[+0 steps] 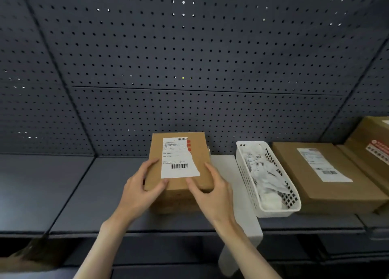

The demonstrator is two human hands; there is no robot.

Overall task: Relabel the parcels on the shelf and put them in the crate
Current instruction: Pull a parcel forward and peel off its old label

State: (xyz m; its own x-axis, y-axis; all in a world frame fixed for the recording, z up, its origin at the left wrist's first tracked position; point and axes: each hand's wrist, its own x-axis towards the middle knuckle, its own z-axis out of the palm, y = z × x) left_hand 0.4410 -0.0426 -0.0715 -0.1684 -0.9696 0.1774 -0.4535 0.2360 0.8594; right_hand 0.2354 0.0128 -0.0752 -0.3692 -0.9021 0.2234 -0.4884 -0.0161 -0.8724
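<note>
One head-worn wide-angle view looks forward and slightly down at a shelf (69, 192) from close range. It faces the pegboard (189, 57) back wall squarely; the wide lens bends its seams outward. Both forearms enter from the bottom edge, and the hands (179, 192) sit low and central, near the camera.

A stockroom or parcel-handling area of a warehouse is suggested. A dark grey metal shelf (69, 192) is seen, backed by perforated pegboard panels (189, 53) of the kind fitted to commercial racking. Brown cardboard parcels (324, 173) bearing printed shipping labels (177, 157) with barcodes are laid along the shelf, and a white slotted plastic basket (293, 210) filled with crumpled, peeled-off labels is set between them. A further shelf level is glimpsed below. Nothing domestic is shown among these fittings.
</note>
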